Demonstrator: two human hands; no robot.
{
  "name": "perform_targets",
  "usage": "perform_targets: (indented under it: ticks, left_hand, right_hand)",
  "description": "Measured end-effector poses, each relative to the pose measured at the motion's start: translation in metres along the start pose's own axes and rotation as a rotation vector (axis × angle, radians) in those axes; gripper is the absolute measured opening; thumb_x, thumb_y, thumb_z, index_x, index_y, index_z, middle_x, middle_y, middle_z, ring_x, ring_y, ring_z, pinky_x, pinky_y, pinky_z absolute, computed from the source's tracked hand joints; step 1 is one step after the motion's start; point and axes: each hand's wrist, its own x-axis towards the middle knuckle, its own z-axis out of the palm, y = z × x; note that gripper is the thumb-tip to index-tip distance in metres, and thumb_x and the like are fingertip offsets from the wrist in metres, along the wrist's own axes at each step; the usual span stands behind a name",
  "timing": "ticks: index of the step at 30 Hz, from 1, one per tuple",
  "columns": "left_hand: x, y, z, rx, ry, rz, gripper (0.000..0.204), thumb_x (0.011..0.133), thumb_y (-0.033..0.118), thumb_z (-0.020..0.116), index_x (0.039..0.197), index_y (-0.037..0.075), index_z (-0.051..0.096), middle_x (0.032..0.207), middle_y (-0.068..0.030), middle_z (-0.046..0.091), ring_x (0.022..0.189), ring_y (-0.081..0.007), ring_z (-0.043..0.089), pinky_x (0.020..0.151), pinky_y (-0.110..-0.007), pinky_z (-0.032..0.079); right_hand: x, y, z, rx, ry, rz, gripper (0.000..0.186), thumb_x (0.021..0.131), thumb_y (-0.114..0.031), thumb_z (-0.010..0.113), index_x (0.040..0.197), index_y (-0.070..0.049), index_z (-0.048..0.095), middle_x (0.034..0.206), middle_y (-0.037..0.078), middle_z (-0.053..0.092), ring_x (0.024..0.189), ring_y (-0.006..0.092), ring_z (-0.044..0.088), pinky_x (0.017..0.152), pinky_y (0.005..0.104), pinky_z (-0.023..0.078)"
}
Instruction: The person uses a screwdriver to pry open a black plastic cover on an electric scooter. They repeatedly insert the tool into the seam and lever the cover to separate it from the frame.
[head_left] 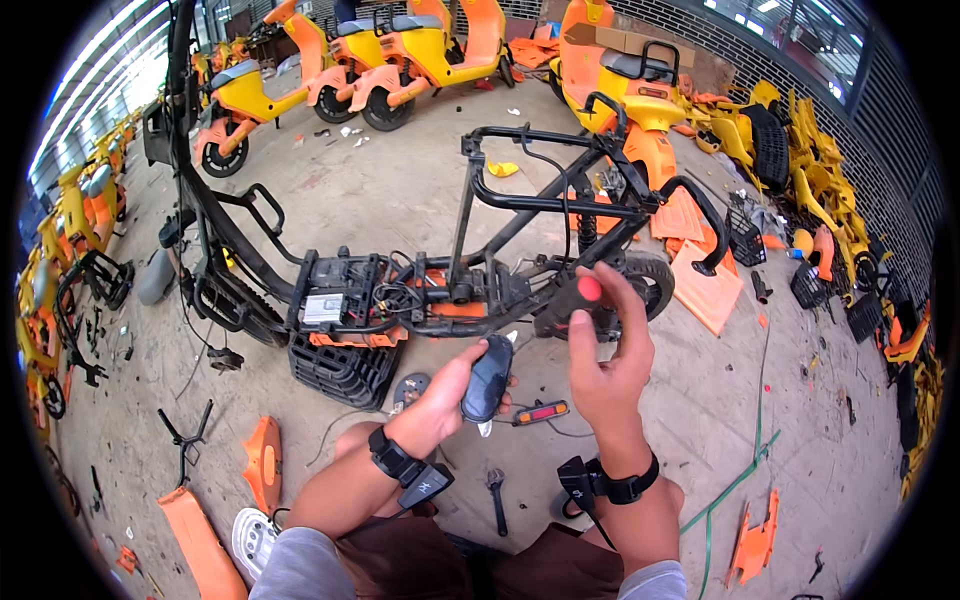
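My left hand is wrapped round a dark, rounded oblong part with a glossy face; pale scraps stick out at its ends. My right hand is raised to the right of it, thumb and fingers closed on a black handle-like tool with a red round end; its far end is hard to make out. Just beyond both hands stands a stripped black scooter frame, with wiring and a silver box on its floor section.
An adjustable wrench and a red-and-orange light lie on the floor near me. A black crate sits under the frame. Orange panels lie at left. Yellow-orange scooters stand behind; yellow body parts pile up right.
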Motion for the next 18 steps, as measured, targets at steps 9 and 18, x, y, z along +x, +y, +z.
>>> perform_targets:
  ticks: [9, 18]
  left_hand:
    - [0.002, -0.002, -0.001, -0.027, -0.006, 0.008, 0.045, 0.102, 0.042, 0.035, 0.112, 0.003, 0.053, 0.089, -0.0167, 0.066, 0.065, -0.0283, 0.065, 0.061, -0.040, 0.057]
    - [-0.005, 0.001, 0.001, 0.008, 0.017, 0.023, 0.044, 0.102, 0.042, 0.035, 0.112, 0.003, 0.053, 0.089, -0.0163, 0.066, 0.065, -0.0268, 0.065, 0.060, -0.039, 0.057]
  right_hand:
    - [-0.001, 0.003, -0.004, -0.100, 0.008, -0.036, 0.034, 0.081, -0.003, 0.071, 0.114, 0.002, 0.065, 0.100, 0.013, 0.065, 0.093, 0.0234, 0.062, 0.083, 0.0329, 0.050]
    - [-0.001, 0.003, -0.003, -0.179, -0.021, -0.070, 0.035, 0.081, -0.007, 0.075, 0.113, 0.001, 0.065, 0.110, 0.014, 0.062, 0.096, 0.0245, 0.061, 0.084, 0.0339, 0.050]
